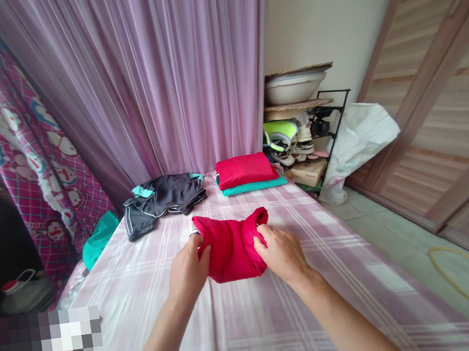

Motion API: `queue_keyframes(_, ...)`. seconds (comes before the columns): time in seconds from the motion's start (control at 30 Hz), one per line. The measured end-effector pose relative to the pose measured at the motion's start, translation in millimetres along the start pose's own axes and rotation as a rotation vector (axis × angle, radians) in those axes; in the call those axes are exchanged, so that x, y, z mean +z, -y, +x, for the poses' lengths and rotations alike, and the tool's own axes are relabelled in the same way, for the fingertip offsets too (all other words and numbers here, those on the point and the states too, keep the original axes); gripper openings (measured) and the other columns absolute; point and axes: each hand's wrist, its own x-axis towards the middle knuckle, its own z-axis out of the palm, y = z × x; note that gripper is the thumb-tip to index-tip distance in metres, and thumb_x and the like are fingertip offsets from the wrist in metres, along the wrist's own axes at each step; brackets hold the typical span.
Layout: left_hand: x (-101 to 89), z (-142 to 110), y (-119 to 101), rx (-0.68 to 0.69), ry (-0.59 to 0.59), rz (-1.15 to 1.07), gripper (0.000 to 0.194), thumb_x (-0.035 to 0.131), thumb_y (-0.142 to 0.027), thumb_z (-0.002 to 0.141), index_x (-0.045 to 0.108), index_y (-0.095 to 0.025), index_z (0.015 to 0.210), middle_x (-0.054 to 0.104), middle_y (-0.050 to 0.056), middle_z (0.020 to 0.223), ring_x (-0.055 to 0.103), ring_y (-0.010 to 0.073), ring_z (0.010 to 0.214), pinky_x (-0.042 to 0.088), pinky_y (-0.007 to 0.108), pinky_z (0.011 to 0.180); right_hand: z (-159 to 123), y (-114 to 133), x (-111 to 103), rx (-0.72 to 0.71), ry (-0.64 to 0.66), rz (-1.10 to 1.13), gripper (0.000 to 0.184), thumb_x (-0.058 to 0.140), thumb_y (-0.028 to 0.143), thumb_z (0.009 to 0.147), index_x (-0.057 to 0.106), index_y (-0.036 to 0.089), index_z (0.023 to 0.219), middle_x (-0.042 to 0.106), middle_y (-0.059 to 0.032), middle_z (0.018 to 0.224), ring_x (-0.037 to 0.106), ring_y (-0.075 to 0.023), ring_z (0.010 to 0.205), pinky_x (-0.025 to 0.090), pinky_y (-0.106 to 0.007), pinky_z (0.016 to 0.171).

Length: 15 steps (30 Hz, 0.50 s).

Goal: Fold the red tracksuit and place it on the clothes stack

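Observation:
A red garment [233, 250], folded into a compact bundle, is held up between my two hands over the checked bedspread. My left hand [188, 265] pinches its left side, thumb in front. On the right side, my right hand [281, 250] grips it near the upper corner, with the fingers curled in. The cloth sags slightly in the middle and its top corners stick up. Beyond it lies a stack of folded clothes, a red piece [246, 169] on top of a teal one [255, 185]. Loosely spread to the left is a dark garment [168, 194] with white piping and teal parts.
The checked bedspread [255, 334] covers the surface before me. Purple curtains [153, 82] hang behind. At the right stand a shoe rack [335, 133], a white sack [359, 136] and a wooden wardrobe [432, 98]. A teal cloth [100, 239] lies at the left edge.

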Motion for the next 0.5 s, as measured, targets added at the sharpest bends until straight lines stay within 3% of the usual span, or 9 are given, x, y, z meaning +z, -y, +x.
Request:
queue_keyframes(0.13, -23.1, 56.1, -17.1, 0.062, -0.130, -0.005, 0.011, 0.054, -0.033, 0.087, 0.054, -0.026, 0.096, 0.069, 0.000, 0.083, 0.068, 0.0218, 0.083, 0.042, 0.027, 0.068, 57.9, -7.9, -22.4, -0.030, -0.087, -0.051, 0.022, 0.045, 0.027, 0.094, 0.065, 0.019, 0.094, 0.074, -0.0089, 0.085, 0.067, -0.0196, 0.078, 0.031, -0.028, 0.060)
queue_keyframes(0.33, -61.3, 171.5, -69.2, 0.190, -0.469, -0.117, 0.019, 0.054, -0.036, 0.089, 0.054, -0.023, 0.103, 0.069, 0.002, 0.090, 0.066, 0.0216, 0.090, 0.044, 0.028, 0.076, 180.4, -40.0, -67.2, 0.048, -0.400, -0.091, 0.030, 0.041, 0.033, 0.096, 0.065, 0.016, 0.104, 0.073, -0.0118, 0.093, 0.066, -0.0236, 0.085, 0.038, -0.028, 0.068)
queue_keyframes(0.43, -49.8, 233.4, -88.8, 0.202, -0.541, -0.249, 0.021, 0.052, -0.036, 0.091, 0.054, -0.022, 0.107, 0.069, 0.003, 0.098, 0.065, 0.0209, 0.095, 0.045, 0.029, 0.082, 240.4, -69.2, -68.5, 0.144, -0.489, -0.055, 0.035, 0.041, 0.036, 0.096, 0.064, 0.015, 0.113, 0.072, -0.0136, 0.100, 0.066, -0.0256, 0.091, 0.042, -0.031, 0.075)
queue_keyframes(0.5, -22.9, 267.6, -93.4, 0.144, -0.449, -0.374, 0.025, 0.052, -0.037, 0.092, 0.054, -0.021, 0.111, 0.069, 0.006, 0.106, 0.064, 0.0215, 0.103, 0.046, 0.032, 0.088, 272.9, -94.0, -52.2, 0.253, -0.463, 0.003, 0.038, 0.041, 0.039, 0.096, 0.064, 0.015, 0.115, 0.071, -0.0155, 0.105, 0.066, -0.0259, 0.095, 0.044, -0.033, 0.079)
